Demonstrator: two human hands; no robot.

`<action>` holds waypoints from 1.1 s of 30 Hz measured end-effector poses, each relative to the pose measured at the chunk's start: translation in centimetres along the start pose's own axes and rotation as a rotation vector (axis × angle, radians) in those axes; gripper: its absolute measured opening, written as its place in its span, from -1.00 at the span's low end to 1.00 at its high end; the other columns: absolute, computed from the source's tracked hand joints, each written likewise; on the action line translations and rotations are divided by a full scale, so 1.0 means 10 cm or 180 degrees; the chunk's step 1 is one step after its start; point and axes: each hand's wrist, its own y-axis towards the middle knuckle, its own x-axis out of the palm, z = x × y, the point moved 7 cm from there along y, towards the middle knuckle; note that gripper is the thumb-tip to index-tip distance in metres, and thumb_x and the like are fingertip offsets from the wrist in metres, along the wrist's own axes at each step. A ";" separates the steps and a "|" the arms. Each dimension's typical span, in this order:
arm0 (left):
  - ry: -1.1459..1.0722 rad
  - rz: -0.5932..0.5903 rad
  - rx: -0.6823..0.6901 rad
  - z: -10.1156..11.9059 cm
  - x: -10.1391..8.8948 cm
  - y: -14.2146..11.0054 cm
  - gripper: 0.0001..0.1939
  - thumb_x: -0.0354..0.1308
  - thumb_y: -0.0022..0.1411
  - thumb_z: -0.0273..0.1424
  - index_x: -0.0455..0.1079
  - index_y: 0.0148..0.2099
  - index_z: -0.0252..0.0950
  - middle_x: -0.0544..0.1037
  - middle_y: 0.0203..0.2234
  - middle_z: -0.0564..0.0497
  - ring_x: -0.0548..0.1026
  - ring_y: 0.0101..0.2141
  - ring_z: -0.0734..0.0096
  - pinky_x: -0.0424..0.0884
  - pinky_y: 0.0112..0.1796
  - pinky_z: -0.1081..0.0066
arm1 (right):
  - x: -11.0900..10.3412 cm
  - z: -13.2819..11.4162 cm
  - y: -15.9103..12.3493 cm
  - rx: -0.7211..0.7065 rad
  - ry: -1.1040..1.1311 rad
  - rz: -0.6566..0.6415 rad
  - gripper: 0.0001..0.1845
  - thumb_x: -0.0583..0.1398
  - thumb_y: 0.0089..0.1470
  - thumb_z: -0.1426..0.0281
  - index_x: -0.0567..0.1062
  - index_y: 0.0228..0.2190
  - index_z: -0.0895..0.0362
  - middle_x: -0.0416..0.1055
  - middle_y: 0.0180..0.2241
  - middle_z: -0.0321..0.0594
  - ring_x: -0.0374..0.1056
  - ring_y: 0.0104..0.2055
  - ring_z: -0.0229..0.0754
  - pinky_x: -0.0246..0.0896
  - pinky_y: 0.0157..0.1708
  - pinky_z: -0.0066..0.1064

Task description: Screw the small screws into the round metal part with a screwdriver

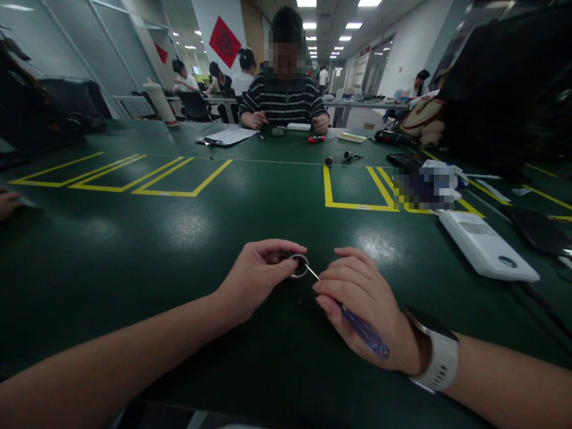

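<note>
Over the glossy dark-green tabletop (pixel 179 256), the left hand (pixel 254 277) is pinching a small, round, silvery-rimmed part (pixel 301 270); the right hand (pixel 364 298) is gripping a slim-shafted screwdriver with a translucent purple-blue handle (pixel 366 332), pointing it into the dark opening. Steadying the rim and keeping the shaft aligned should be helping. Nearby, a tiny dark piece (pixel 300 302) is lying loose.

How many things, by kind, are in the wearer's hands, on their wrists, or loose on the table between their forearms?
Screwdriver, in the right hand: 1 (purple handle)
Round metal part, in the left hand: 1
Watch, on the right wrist: 1
Tiny loose piece, too small to identify: 1
Total: 4
</note>
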 end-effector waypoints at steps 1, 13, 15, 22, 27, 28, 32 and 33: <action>0.0025 0.0041 0.0007 0.01 0.00 0.00 -0.83 0.22 -0.05 -0.55 0.52 -0.32 -0.32 0.58 -0.45 -0.01 0.49 -0.41 0.43 0.39 -0.30 0.44 | 0.00 0.00 0.00 -0.0008 -0.0017 -0.0003 -0.89 0.13 0.05 0.52 0.40 -0.33 0.13 0.49 -0.42 -0.25 0.38 -0.34 -0.21 0.17 -0.04 -0.13; 0.0138 0.0106 0.0038 0.02 -0.04 0.04 -0.82 0.21 -0.02 -0.53 0.50 -0.28 -0.34 0.58 -0.42 -0.02 0.50 -0.38 0.39 0.39 -0.30 0.41 | -0.03 0.10 -0.02 0.0421 0.0624 0.0064 -0.89 0.10 0.07 0.51 0.43 -0.36 0.14 0.45 -0.42 -0.23 0.36 -0.32 -0.21 0.13 0.00 -0.11; 0.0002 0.0173 0.0074 0.03 -0.08 0.06 -0.77 0.24 -0.05 -0.55 0.47 -0.25 -0.34 0.57 -0.35 -0.03 0.50 -0.32 0.38 0.39 -0.26 0.41 | 0.00 0.27 -0.06 0.1051 0.1279 0.0190 -0.84 0.06 0.13 0.45 0.44 -0.41 0.12 0.43 -0.46 -0.26 0.36 -0.34 -0.22 0.15 -0.02 -0.13; -0.0608 0.0316 0.0076 0.03 -0.20 0.15 -0.64 0.30 -0.10 -0.57 0.40 -0.17 -0.33 0.55 -0.25 -0.06 0.49 -0.23 0.36 0.38 -0.22 0.42 | 0.37 0.65 -0.26 0.2700 0.3201 -0.0020 -0.71 0.08 0.13 0.23 0.44 -0.51 0.11 0.35 -0.61 -0.36 0.32 -0.50 -0.28 0.27 -0.23 -0.30; -0.0957 0.0214 0.0011 0.03 -0.19 0.15 -0.78 0.20 0.07 -0.48 0.44 -0.17 -0.35 0.55 -0.26 -0.07 0.49 -0.35 0.44 0.38 -0.38 0.49 | 0.39 0.60 -0.24 0.2624 0.3176 -0.0120 -0.71 0.11 0.11 0.22 0.43 -0.53 0.12 0.33 -0.63 -0.39 0.28 -0.55 -0.33 0.26 -0.29 -0.36; -0.1033 0.0210 -0.0031 0.03 -0.19 0.15 -0.80 0.18 0.10 -0.48 0.44 -0.16 -0.35 0.54 -0.24 -0.09 0.50 -0.36 0.44 0.39 -0.39 0.49 | 0.39 0.59 -0.24 0.2635 0.3118 -0.0159 -0.71 0.11 0.11 0.22 0.42 -0.53 0.12 0.33 -0.63 -0.39 0.28 -0.55 -0.32 0.26 -0.31 -0.37; -0.1364 0.0174 -0.0185 0.02 -0.15 0.15 -0.83 0.10 0.16 -0.54 0.41 -0.17 -0.36 0.53 -0.20 -0.12 0.52 -0.26 0.35 0.45 -0.23 0.40 | 0.38 0.56 -0.23 0.2691 0.2618 -0.0437 -0.69 0.08 0.13 0.21 0.41 -0.52 0.14 0.33 -0.62 -0.35 0.28 -0.54 -0.30 0.23 -0.42 -0.41; -0.1429 0.0167 -0.0198 0.02 -0.14 0.15 -0.84 0.09 0.15 -0.57 0.41 -0.19 -0.37 0.53 -0.20 -0.12 0.52 -0.23 0.33 0.45 -0.18 0.37 | 0.36 0.55 -0.21 0.2645 0.2439 -0.0492 -0.69 0.06 0.14 0.22 0.40 -0.51 0.14 0.33 -0.62 -0.34 0.28 -0.54 -0.30 0.22 -0.45 -0.42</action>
